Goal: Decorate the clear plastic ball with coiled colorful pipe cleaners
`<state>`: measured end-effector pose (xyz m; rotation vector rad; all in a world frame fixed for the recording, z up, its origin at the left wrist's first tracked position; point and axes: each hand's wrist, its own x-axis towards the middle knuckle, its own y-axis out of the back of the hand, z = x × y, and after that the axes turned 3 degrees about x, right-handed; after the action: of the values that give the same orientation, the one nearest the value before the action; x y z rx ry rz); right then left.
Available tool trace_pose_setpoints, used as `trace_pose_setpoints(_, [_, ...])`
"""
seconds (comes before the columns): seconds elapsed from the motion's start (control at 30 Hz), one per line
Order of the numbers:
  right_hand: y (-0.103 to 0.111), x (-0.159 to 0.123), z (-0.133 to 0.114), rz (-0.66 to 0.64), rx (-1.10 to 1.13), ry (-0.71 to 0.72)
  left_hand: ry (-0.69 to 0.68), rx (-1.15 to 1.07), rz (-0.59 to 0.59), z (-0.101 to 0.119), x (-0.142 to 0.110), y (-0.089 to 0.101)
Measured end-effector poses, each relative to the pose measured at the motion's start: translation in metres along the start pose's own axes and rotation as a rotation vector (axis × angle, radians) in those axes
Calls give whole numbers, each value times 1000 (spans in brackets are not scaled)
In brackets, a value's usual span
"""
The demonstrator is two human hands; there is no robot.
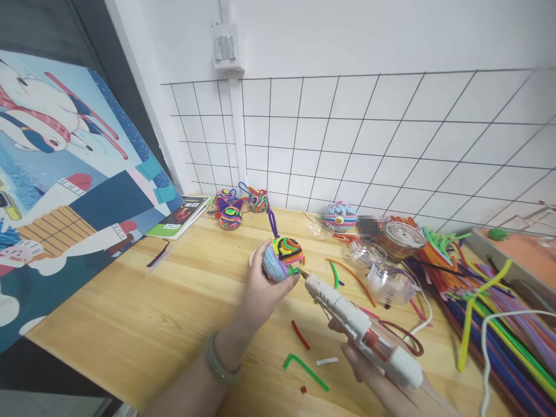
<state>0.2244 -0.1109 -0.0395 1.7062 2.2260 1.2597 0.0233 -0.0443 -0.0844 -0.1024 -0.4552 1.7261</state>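
My left hand (259, 295) is closed around a ball ornament (284, 255) covered in coiled, colourful pipe cleaners. Blue fuzzy strands cover its left side, and a purple loop (272, 223) stands up from its top. In my right hand (358, 359) is a white hot glue gun (343, 304), gripped by its handle. Its nozzle points left and up, close to the ball's lower right side near my left thumb; whether it touches cannot be made out. A green bit of pipe cleaner shows on the ball beside the nozzle.
Finished ornaments (230, 213) and a striped ball (340, 217) stand at the back. Clear plastic half-shells (393, 284) and pipe cleaner bundles (478, 307) lie right, with a white cord (484, 347). Cut pieces (306, 370) lie in front. A picture board (78, 174) leans left beside booklets (182, 217).
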Motion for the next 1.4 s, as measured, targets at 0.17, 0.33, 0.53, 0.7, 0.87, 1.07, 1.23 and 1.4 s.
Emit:
trace_pose_setpoints(0.17, [-2, -3, 3, -48, -4, 21, 6, 29, -31, 1, -1, -1])
trace_pose_setpoints(0.33, [-6, -5, 9, -78, -16, 13, 59, 14, -73, 5, -3, -4])
trace_pose_setpoints(0.53, [-9, -5, 11, -82, -12, 2, 61, 9, -74, 10, -4, -7])
trace_pose_setpoints(0.7, [-9, -4, 12, -88, -17, -19, 59, 33, -70, 9, -3, -8])
trace_pose_setpoints(0.87, [-8, -5, 12, -130, -19, -35, 45, 55, -70, 8, -3, -7])
trace_pose_setpoints(1.07, [-7, -6, 11, -134, 6, -48, 28, 55, -41, 6, -3, -7])
trace_pose_setpoints(1.23, [-8, -4, 11, -117, -8, -32, 7, 59, -20, 6, -2, -7])
trace_pose_setpoints(1.4, [-8, -5, 11, -119, -3, -47, 31, 59, -48, 7, -3, -7])
